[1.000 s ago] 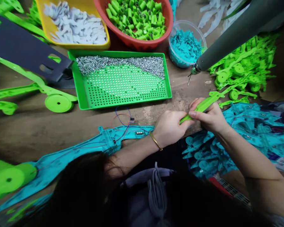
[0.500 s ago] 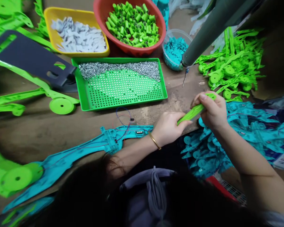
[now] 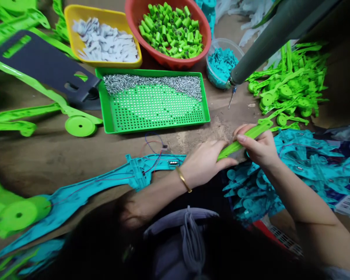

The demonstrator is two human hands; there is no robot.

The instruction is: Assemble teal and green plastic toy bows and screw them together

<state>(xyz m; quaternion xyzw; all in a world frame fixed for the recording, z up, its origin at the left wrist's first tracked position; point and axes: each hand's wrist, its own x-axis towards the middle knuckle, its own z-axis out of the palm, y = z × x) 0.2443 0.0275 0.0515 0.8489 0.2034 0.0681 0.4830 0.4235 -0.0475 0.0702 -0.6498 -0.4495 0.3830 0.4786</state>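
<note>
A long, narrow lime-green plastic part slants between my hands, its upper right end sticking out past the fingers. My left hand, with a gold bangle at the wrist, is closed around its lower left end. Thumb and fingers of my right hand grip it nearer the middle. Left of my hands lies a long turquoise plastic half-shell with thin red and blue wires and a small spring-like metal piece; my left forearm crosses over its right end.
A green perforated tray holds many screws. Behind it stand a yellow tub, a red bowl and a clear tub. A screwdriver bit hangs under a dark pole. Heaps of green parts and turquoise shells lie right.
My right hand has slid down the green part toward my left hand, leaving its upper end exposed. The whole view has shifted slightly to the right.
</note>
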